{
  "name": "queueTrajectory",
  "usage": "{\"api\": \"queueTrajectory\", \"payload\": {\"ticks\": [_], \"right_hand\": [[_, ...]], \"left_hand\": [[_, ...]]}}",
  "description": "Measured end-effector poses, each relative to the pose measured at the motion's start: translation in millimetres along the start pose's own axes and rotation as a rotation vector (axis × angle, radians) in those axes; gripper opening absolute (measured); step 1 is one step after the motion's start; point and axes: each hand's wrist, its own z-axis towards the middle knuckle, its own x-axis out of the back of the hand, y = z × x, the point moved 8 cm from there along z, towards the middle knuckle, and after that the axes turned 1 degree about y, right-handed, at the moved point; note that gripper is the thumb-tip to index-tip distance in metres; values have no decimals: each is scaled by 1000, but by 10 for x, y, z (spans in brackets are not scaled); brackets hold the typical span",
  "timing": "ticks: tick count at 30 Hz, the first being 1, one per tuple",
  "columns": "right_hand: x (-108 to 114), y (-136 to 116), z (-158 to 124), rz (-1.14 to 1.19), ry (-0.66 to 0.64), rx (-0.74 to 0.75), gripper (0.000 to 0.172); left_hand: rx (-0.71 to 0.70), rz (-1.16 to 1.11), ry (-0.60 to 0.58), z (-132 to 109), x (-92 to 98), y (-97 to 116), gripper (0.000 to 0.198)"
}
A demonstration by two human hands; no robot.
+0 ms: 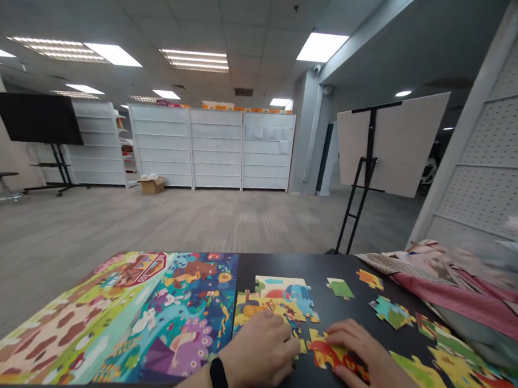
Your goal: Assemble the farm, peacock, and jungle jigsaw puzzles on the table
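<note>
A partly joined jigsaw puzzle [304, 298] with a blue elephant lies on the dark table. My left hand [261, 351], with a black band on its wrist, rests over the puzzle's lower edge with curled fingers. Its fingertips are turned down, so anything under them is hidden. Just right of it, my right hand [362, 349] has its thumb and fingers around a red and orange puzzle piece [323, 351], which lies on the table. A small yellow puzzle piece [303, 345] shows between the two hands.
Finished animal pictures [161, 318] cover the table's left side. Loose pieces lie to the right: a green one [340, 288], an orange one [370, 279], a blue-green one [392, 312] and several more [457, 357]. Bunched pink fabric [452, 283] sits at the right edge.
</note>
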Motion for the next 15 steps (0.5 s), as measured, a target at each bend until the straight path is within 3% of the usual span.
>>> {"api": "queueTrajectory", "payload": {"ticks": [15], "right_hand": [[-73, 152, 10, -90, -22, -52, 29]], "left_hand": [[196, -129, -43, -20, -98, -91, 13]]}}
